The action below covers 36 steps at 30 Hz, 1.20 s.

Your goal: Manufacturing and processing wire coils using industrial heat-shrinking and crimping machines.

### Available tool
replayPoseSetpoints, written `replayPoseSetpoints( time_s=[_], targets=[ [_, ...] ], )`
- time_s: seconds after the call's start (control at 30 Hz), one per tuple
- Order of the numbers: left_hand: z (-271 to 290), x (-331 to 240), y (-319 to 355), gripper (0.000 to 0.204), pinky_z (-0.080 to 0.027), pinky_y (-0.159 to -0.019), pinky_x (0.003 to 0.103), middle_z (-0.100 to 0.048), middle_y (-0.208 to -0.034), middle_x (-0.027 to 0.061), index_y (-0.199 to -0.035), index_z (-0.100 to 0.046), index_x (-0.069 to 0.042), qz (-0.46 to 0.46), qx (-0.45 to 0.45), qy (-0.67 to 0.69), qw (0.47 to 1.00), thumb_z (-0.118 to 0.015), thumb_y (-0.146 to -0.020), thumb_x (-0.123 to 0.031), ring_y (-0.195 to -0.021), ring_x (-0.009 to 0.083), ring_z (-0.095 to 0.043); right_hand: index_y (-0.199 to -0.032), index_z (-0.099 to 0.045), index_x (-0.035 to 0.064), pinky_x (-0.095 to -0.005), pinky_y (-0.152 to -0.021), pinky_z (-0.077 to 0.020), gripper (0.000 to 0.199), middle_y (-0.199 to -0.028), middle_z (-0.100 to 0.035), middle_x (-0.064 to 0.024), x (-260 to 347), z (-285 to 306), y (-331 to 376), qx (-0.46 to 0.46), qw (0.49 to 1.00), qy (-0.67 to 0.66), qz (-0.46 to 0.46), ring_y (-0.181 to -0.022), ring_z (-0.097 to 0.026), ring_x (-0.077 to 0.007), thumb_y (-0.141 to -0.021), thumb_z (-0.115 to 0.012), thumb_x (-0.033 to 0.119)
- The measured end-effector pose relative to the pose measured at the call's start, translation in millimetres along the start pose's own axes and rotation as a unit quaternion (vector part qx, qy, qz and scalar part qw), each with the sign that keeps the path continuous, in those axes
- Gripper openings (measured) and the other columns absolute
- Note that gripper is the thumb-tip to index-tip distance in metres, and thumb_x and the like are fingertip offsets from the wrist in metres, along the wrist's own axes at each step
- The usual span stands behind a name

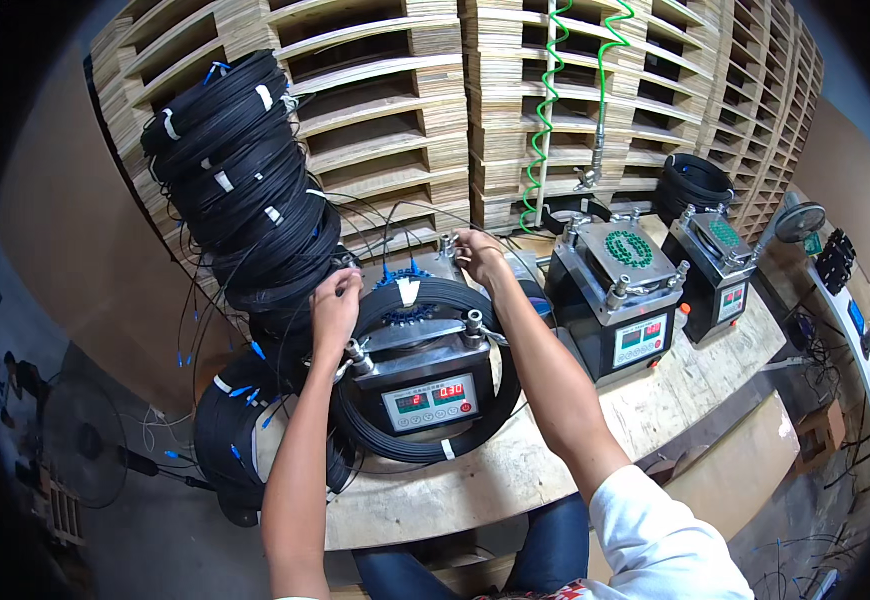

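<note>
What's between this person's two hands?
Blue connectors lie between the left hand and right hand, with a white tag just below them in the head view.

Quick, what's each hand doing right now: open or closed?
Left hand: curled by the rear-left metal knob; grip unclear.
Right hand: curled by the rear-right metal knob; grip unclear.

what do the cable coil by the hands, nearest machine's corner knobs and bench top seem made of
The cable coil looks plastic-jacketed, maybe rubbery, from its dull black strands. The corner knobs seem bare polished metal, given their silvery glints. The bench top looks like unpainted wood, perhaps plywood: pale, blotchy.
</note>
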<state>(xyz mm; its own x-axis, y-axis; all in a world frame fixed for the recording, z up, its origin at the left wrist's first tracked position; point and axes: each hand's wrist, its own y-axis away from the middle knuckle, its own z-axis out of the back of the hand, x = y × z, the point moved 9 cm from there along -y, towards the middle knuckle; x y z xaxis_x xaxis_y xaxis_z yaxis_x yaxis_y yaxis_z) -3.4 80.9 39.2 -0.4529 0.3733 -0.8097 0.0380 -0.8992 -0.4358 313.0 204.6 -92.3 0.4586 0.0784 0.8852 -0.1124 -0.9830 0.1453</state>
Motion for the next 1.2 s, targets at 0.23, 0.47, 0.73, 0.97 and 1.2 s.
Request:
replayPoseSetpoints(
  time_s=[0.23,0.47,0.73,0.97,1.2],
  targets=[
    [-3.2,-15.1,3.1,0.026,-0.054,-0.081,0.033,-0.075,-0.091,0.0138,-0.107,-0.073,-0.001,0.005,0.002,0.007,1.000,-0.062,-0.093,-0.021,-0.084,0.0226,-0.073,-0.115,-0.071,0.0069,-0.0320,-0.057,-0.0483,0.030,-0.080,-0.067,-0.0063,66.5,2.7,41.7,-0.176,0.909,0.317,0.206,-0.069,-0.063,-0.0159,-0.093,-0.057,0.022],
    [10.9,-9.3,6.7,0.024,-0.054,-0.086,0.030,-0.076,-0.091,0.0118,-0.107,-0.072,0.000,0.028,0.003,-0.025,0.999,-0.058,-0.094,-0.014,-0.089,0.0189,-0.072,-0.129,-0.060,0.0081,-0.0482,-0.093,-0.0508,0.046,-0.109,-0.065,-0.0277,83.0,-62.6,84.4,-0.187,0.823,0.455,0.283,-0.106,-0.063,-0.0437,-0.087,-0.070,0.025],
    [1.0,-9.9,1.5,0.024,-0.053,-0.083,0.034,-0.075,-0.089,0.0128,-0.105,-0.074,-0.004,-0.010,-0.018,-0.016,1.000,-0.062,-0.091,-0.019,-0.086,0.0251,-0.073,-0.123,-0.062,0.0039,-0.0452,-0.090,-0.0497,0.039,-0.100,-0.070,-0.0228,91.5,-96.7,97.1,-0.007,0.796,0.492,0.353,-0.102,-0.064,-0.0399,-0.084,-0.062,0.008],
    [-4.8,-2.9,1.1,0.022,-0.055,-0.078,0.030,-0.076,-0.089,0.0122,-0.106,-0.073,-0.002,-0.009,-0.020,0.003,1.000,-0.060,-0.091,-0.012,-0.082,0.0200,-0.073,-0.126,-0.065,0.0026,-0.0330,-0.094,-0.0510,0.059,-0.119,-0.068,-0.0231,93.0,-111.3,113.5,0.107,0.762,0.463,0.439,-0.112,-0.067,-0.0288,-0.074,-0.041,-0.013],
    [-6.1,23.0,-6.4,0.054,-0.046,-0.097,0.036,-0.066,-0.121,0.0136,-0.142,-0.052,-0.011,0.095,-0.038,-0.012,0.995,-0.062,-0.096,-0.036,-0.114,0.0257,-0.061,-0.127,-0.062,0.0018,-0.0452,-0.098,-0.0464,0.035,-0.129,-0.059,-0.0267,89.8,-87.1,188.7,0.013,0.767,0.522,0.372,-0.114,-0.059,-0.0442,-0.103,-0.052,0.024]
  ],
)
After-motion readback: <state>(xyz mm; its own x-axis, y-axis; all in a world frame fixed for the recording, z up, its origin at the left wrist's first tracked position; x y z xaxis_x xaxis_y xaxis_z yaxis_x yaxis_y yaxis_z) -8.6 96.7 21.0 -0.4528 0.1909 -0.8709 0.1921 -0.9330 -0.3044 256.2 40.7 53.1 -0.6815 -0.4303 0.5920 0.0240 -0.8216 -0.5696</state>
